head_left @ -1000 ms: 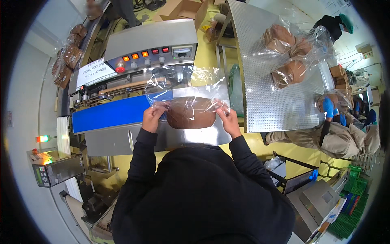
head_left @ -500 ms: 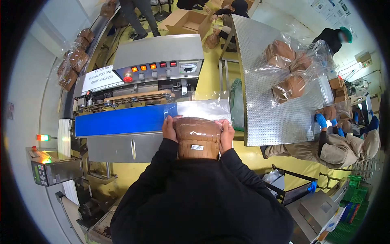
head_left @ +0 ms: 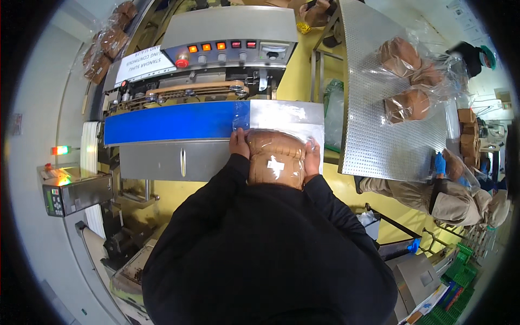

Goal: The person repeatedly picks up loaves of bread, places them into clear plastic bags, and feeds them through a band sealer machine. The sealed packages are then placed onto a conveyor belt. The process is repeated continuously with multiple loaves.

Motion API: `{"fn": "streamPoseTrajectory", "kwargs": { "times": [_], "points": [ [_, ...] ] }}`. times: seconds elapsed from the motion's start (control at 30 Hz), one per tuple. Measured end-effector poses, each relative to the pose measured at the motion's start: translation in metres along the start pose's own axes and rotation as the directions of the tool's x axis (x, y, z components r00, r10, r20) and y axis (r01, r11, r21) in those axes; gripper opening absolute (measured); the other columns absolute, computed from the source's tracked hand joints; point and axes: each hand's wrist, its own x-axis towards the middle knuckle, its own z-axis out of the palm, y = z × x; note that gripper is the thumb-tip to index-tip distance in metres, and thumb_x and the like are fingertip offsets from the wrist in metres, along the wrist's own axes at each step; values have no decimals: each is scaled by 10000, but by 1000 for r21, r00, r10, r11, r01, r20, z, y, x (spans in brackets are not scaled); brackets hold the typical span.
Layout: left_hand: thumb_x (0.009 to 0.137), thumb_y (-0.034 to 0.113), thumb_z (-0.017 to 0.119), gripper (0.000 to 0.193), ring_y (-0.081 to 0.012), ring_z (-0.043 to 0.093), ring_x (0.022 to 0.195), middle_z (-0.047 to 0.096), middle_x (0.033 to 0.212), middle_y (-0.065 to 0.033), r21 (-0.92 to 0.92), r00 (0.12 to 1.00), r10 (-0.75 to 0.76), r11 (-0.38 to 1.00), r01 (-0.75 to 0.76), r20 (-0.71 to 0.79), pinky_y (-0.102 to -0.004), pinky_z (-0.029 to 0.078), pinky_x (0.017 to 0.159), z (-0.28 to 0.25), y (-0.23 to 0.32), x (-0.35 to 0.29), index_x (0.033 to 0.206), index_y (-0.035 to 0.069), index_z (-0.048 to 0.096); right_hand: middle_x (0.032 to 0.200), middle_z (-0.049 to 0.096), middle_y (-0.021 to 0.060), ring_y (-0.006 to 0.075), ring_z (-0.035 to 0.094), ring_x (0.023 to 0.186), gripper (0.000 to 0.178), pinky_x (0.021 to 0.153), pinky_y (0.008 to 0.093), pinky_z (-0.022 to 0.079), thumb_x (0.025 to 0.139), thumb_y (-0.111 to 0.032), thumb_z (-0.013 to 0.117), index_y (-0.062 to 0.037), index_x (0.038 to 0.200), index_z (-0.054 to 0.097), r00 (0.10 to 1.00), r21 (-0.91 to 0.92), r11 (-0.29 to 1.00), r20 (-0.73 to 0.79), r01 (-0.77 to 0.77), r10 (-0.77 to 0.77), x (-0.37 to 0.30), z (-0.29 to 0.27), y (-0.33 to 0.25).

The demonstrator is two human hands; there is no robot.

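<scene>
One loaf held at the near edge of the machine

The left hand and right hand each grasp one side of the loaf, ridged inside its clear, wrinkled bag, just before the torso. A smooth steel plate adjoins the flat blue belt. Five square buttons: three orange, two red. Yellow floor parts machine from dotted metal table, where three bagged loaves lie grouped.
</scene>
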Motion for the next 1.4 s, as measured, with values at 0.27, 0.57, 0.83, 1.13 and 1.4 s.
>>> {"fn": "streamPoseTrajectory", "kwargs": {
  "times": [0.27,0.57,0.83,1.13,1.4],
  "points": [
    [902,189,552,193,-190,566,868,590,897,-63,-61,996,91,994,-90,18,-296,428,818,2,5,-2,950,1,553,1238,538,122,208,503,1145,363,998,293,352,898,-17,395,-9,1246,497,970,170,983,220,69,-106,-2,-3,-25],
    [861,16,475,163,-198,596,888,631,942,-107,-64,954,268,963,-262,133,-279,457,807,5,7,15,960,16,604,1045,632,144,206,587,989,260,935,298,415,883,-83,461,71,1040,600,991,350,937,121,12,-58,26,7,-7],
    [868,22,506,117,-168,601,838,651,863,-98,-201,988,29,980,2,154,-271,471,765,36,55,13,873,-7,619,1205,560,129,186,516,1117,359,973,296,389,898,-91,461,40,1231,497,995,376,924,95,-71,38,26,-11,-38],
    [791,44,585,358,-190,575,960,613,985,-119,-265,995,28,964,-1,97,-289,448,865,71,18,42,1137,13,496,1160,572,37,90,516,908,449,814,210,412,853,-9,498,-26,1302,490,996,325,942,0,82,-87,49,-9,-71],
    [759,-33,597,436,-217,550,1021,586,1086,-123,-101,997,73,992,-71,14,-303,443,883,60,-12,47,1185,5,513,1041,548,-11,20,401,672,487,598,162,363,819,66,497,-27,1297,497,997,357,931,-19,80,-78,41,4,-69]
  ]
}}
